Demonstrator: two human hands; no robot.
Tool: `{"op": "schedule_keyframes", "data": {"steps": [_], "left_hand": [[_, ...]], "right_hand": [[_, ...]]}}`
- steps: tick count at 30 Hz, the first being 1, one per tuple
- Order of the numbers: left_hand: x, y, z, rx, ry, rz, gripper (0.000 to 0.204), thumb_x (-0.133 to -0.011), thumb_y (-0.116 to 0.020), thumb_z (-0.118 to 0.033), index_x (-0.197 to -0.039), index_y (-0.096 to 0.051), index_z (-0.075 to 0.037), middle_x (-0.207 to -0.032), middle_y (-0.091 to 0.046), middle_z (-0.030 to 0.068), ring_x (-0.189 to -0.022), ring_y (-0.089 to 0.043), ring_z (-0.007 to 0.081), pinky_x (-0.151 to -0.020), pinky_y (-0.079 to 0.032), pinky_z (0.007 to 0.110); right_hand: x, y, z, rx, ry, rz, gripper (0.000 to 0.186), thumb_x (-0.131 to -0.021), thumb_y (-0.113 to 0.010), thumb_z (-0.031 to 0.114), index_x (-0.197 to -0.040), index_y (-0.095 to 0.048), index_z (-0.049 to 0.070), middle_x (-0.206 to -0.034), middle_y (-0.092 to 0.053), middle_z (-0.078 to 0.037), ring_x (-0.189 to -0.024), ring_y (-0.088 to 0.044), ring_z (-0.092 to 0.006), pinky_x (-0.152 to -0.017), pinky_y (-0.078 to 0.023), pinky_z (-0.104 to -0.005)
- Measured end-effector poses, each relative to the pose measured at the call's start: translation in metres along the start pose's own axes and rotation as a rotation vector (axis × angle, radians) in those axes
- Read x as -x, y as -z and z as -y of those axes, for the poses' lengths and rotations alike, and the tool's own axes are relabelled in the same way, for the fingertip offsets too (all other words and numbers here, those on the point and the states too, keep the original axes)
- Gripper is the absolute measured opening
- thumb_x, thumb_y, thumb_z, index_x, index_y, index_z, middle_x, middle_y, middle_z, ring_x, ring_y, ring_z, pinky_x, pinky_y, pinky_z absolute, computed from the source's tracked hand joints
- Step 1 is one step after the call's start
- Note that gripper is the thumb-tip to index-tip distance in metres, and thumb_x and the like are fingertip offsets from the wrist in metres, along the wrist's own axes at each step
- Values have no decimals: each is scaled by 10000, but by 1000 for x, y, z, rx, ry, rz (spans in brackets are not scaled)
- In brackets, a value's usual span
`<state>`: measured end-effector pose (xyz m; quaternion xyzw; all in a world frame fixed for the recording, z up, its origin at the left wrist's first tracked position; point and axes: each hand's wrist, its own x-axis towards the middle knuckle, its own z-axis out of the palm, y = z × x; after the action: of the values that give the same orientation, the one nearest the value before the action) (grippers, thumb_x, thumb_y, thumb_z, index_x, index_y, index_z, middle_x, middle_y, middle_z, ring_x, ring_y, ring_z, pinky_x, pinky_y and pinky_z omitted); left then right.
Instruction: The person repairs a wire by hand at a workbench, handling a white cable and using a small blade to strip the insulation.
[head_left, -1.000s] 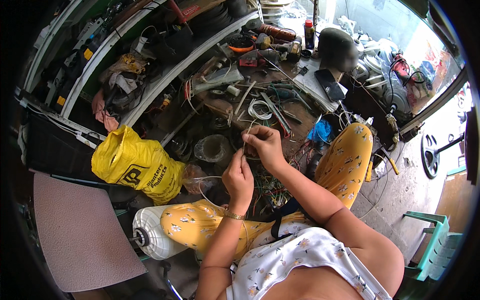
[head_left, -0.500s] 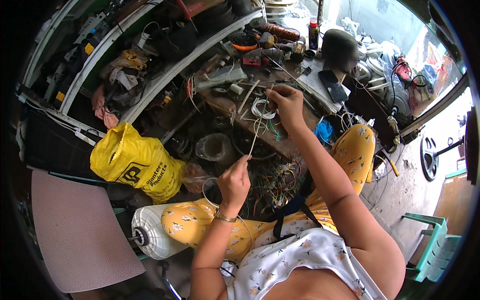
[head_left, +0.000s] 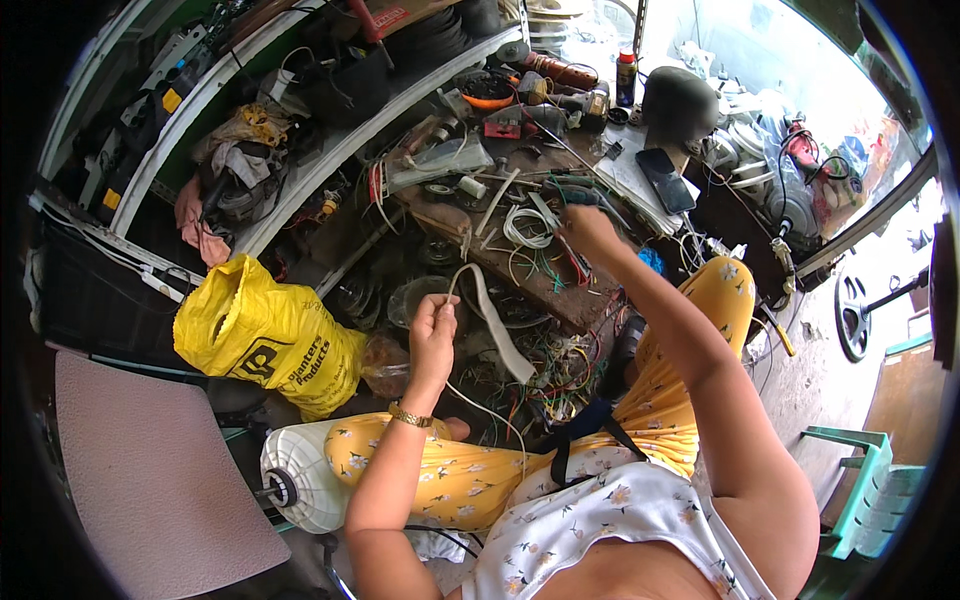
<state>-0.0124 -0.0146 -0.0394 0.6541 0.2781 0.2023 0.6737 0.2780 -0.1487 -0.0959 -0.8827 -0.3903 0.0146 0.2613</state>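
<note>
My left hand (head_left: 432, 335) is closed on a thin white cable (head_left: 492, 410), pinching it near the fingertips. One part of the cable trails from the hand down to my lap. Above the hand it rises and bends over, and a pale flat strip (head_left: 490, 318), blurred, hangs down to the right of it. Over the wooden bench board (head_left: 560, 295), my right hand (head_left: 592, 235) is smeared by motion with its fingertips hidden. It is next to a red-handled tool (head_left: 580, 266), and I cannot tell whether it grips it. A coil of white cable (head_left: 528, 227) lies beside them.
Tangled coloured wires (head_left: 560, 385) lie below the board. A yellow sack (head_left: 285, 335) stands at the left beside a white ribbed drum (head_left: 300, 478). Power tools and a bottle (head_left: 626, 78) crowd the back, with a phone (head_left: 665, 180) on papers at the right. A green plastic chair (head_left: 870, 490) stands far right.
My right hand has left the cable and moved down and right to the red-handled tool. My left hand has shifted left, still holding the cable, whose far portion now hangs loose.
</note>
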Motion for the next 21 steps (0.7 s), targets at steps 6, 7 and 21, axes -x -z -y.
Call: {"op": "schedule_keyframes", "data": {"steps": [6,7,21], "left_hand": [[-23,7,-15,-29,161,130,113,-929,-539,-168,-986,-569,-75,-670,-479,-61,-490,-379,-8,-388,-280,149],[-27,10,-16,2,182,132,109,-924,-551,-168,-980,-575,-78,-677,-485,-59,-495,-397,-5,-388,-295,146],[-28,-13,-15,664,349,81,126,-912,-574,-157,-1016,-605,-93,-683,-492,-34,-471,-352,29,-366,-230,142]], "right_hand": [[14,-22,5,82,-96,-13,373,-698,-712,253,-954,-573,21,-915,-616,-177,-907,-599,-351,-768,-474,-438],[11,-21,4,69,-111,-17,370,-690,-710,238,-954,-572,18,-910,-615,-179,-896,-604,-342,-766,-477,-430],[62,33,105,-1060,16,-246,283,-873,-602,64,-1149,-561,19,-883,-615,-11,-752,-520,-65,-672,-448,-239]]}}
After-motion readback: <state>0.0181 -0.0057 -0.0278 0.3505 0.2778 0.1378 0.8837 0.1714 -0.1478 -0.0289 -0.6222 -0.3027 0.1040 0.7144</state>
